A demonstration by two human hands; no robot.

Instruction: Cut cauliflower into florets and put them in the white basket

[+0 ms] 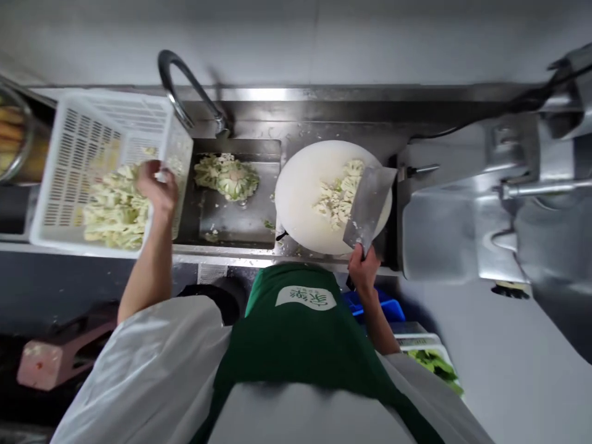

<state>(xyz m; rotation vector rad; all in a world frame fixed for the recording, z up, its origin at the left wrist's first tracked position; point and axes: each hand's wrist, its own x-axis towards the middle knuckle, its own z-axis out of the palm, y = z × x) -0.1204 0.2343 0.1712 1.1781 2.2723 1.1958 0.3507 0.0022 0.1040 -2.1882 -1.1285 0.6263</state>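
Cauliflower (115, 213) shows in three places in the head view, with clock hours read from the middle of the picture; a good heap of cut pieces lies inside the white basket (143, 114), between 9 and 10 o'clock; smaller pieces (335, 203) sit at 2 o'clock on the round cutting board (300, 185), gathered beside the cleaver (367, 200); larger, uncut-looking heads (235, 180) rest at 10 o'clock in the metal sink (231, 225), between basket and board. By my reading the cutting is well along but unfinished, since the basket holds plenty, a small batch is out on the board, and those heads look whole or nearly so; how many they are I cannot tell. The right hand (364, 269), at 4 o'clock, is closed round the cleaver's handle, the blade reaching up over the board's right side; the left hand (160, 185), toward 9 o'clock, is over the basket's near-right part with fingers partly bent; blur hides how far open it is and whether it has hold of a piece.
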